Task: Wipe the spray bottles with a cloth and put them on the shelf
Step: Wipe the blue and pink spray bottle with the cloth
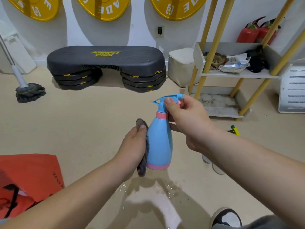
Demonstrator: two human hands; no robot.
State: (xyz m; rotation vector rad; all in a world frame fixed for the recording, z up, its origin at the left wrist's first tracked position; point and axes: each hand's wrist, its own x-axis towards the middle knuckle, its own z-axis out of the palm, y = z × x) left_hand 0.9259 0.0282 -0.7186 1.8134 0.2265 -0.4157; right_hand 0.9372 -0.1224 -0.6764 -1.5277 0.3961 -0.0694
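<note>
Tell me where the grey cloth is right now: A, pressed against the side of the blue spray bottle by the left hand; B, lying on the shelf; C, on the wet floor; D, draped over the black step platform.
A: the left hand holds the grey cloth flat against the blue spray bottle, which the right hand grips by its trigger head.

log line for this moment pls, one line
phase: wiping | right hand: holds blue spray bottle by its head | left hand: presses grey cloth on bottle side | shelf: bottle not yet placed

Head-worn view, forward-down, close over floor (82,129)
</note>
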